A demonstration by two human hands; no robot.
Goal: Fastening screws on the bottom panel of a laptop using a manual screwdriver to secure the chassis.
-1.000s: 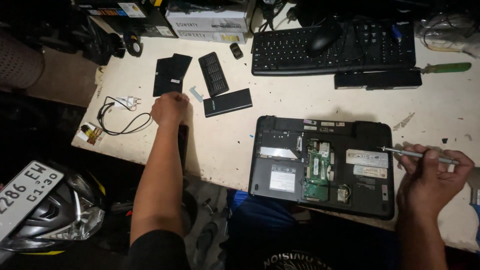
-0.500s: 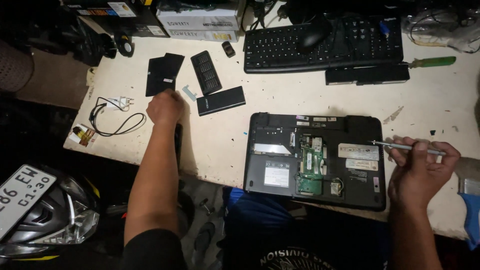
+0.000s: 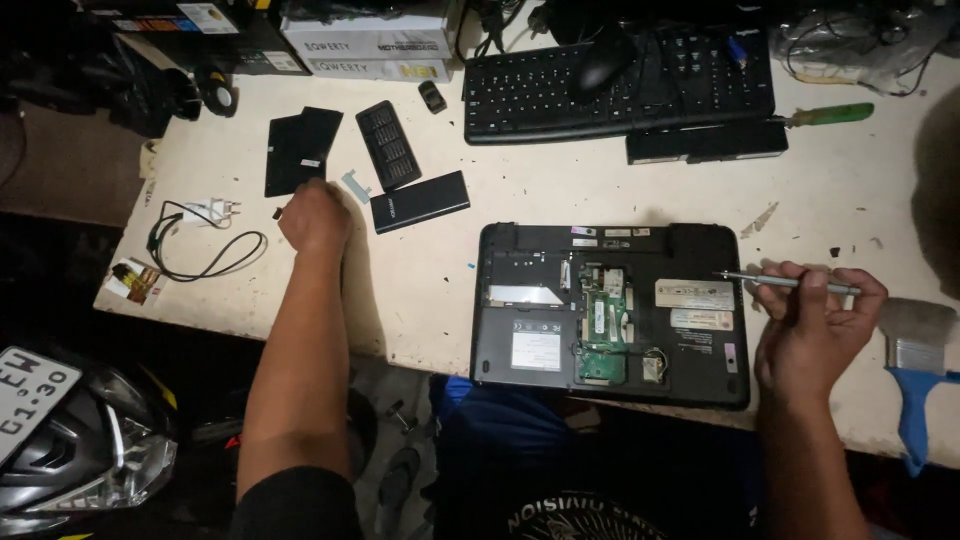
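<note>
1. Black laptop (image 3: 610,300), base up with a panel off, lies near centre on the tabletop (image 3: 440,280).
2. My right hand (image 3: 815,330) grips a thin screwdriver (image 3: 785,283), tip over the laptop's right part.
3. My left hand (image 3: 313,215) is curled knuckles-up, far left, by a black cover (image 3: 300,150); can't tell if it holds anything.

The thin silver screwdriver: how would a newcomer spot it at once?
Find the black laptop lying open-bottomed on the pale table. At its right edge the right hand holds the thin silver screwdriver, tip toward the laptop. Unlike the green-handled screwdriver near the black keyboard, it is all metal.
</note>
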